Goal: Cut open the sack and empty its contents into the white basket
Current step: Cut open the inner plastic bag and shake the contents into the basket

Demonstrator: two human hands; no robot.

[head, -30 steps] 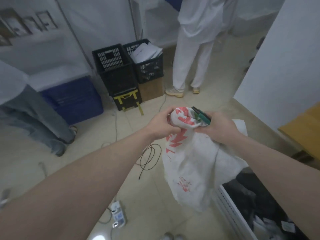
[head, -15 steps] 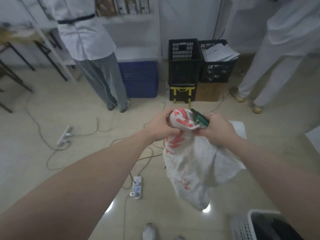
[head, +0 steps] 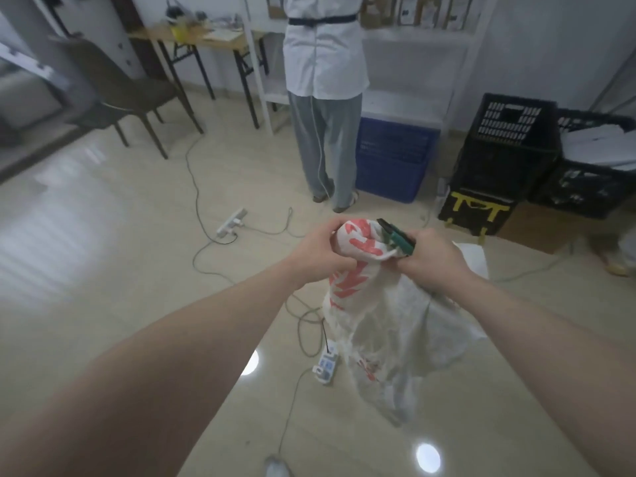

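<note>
A limp white woven sack [head: 389, 325] with red print hangs in front of me above the floor. My left hand [head: 318, 251] grips its bunched top from the left. My right hand [head: 435, 259] holds the top from the right, together with a dark green-handled cutter [head: 395, 235] that sticks out toward the upper left. The white basket is out of view.
A person in a white coat [head: 325, 63] stands ahead with their back to me. Cables and power strips [head: 232, 222] lie across the tiled floor. A blue crate [head: 392, 156] and black crates [head: 509, 146] stand at the back right, a chair [head: 117, 94] and table at the left.
My view has swung to the left: the white basket at the lower right has dropped out of view and the chair and table have come in. Both hands keep the same hold on the sack.
</note>
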